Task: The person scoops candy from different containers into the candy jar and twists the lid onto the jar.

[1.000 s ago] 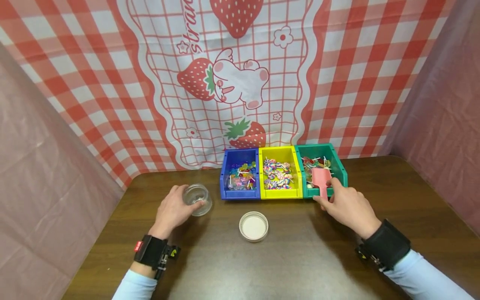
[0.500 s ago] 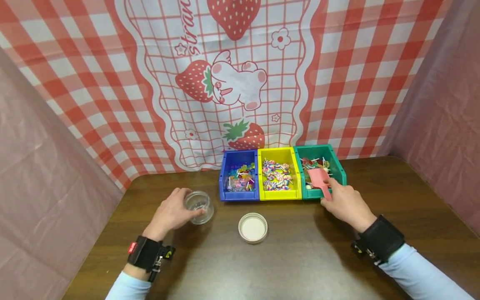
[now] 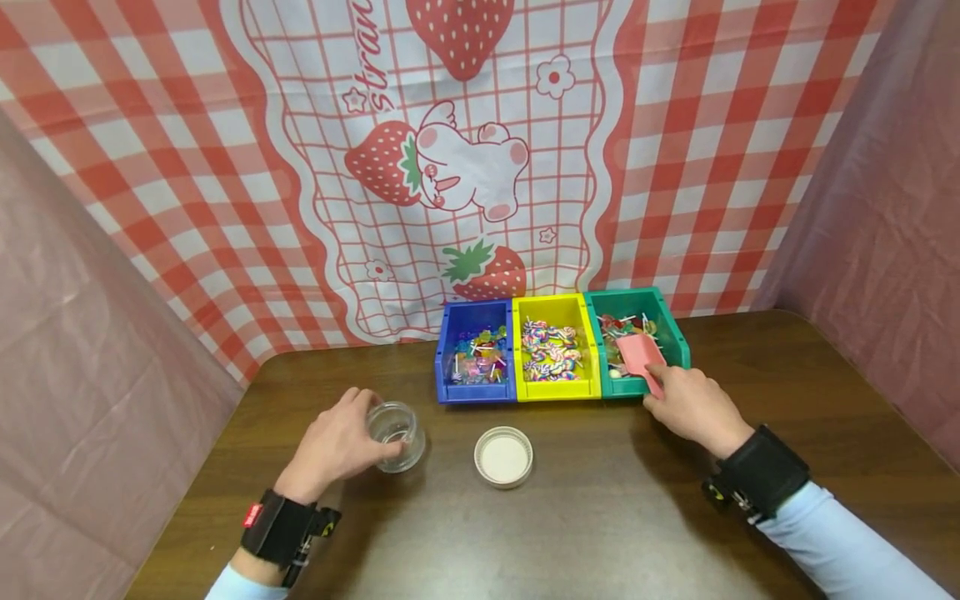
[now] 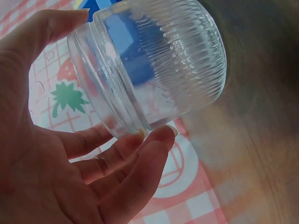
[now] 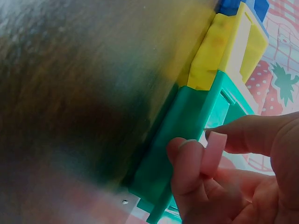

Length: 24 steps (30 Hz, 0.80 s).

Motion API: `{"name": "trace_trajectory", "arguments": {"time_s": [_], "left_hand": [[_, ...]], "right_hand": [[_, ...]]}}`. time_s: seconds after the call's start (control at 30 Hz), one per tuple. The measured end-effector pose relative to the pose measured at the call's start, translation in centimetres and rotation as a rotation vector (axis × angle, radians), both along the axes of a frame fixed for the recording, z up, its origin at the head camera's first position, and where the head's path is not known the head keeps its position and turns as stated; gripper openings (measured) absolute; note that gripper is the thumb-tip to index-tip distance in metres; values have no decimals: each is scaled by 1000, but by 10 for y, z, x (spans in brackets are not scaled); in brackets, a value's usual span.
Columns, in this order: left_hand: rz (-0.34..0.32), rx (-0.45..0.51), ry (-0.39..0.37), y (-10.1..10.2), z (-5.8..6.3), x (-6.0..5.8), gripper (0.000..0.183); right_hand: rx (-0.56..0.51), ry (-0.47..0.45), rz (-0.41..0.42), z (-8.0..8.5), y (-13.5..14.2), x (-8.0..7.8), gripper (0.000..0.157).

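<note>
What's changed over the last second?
The left hand has drawn the glass jar toward the person. The right hand has turned the pink scoop slightly, its handle now slanting right. Both kept their holds. The lid, blue bin, yellow bin and green bin stayed put.

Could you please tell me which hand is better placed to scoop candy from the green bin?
The right hand, I would judge: it grips the scoop, which reaches over or into the green bin. The left hand holds the jar, farther off, left of the blue bin.
</note>
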State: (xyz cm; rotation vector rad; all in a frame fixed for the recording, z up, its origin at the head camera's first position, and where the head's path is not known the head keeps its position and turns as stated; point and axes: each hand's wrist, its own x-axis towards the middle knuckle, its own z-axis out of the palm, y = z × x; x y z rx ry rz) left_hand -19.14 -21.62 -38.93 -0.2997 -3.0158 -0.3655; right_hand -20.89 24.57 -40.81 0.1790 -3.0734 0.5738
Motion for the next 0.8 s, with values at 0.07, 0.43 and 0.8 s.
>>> {"name": "trace_trajectory", "arguments": {"time_s": [0.07, 0.43, 0.8], "left_hand": [[-13, -14, 11, 0, 0, 5, 72], [-74, -5, 47, 2, -4, 31, 73], [-223, 28, 52, 15, -6, 54, 72]], "right_hand": [[2, 6, 2, 0, 0, 0, 50], [-10, 24, 10, -3, -1, -5, 28], [-7, 37, 28, -3, 2, -4, 37]]}}
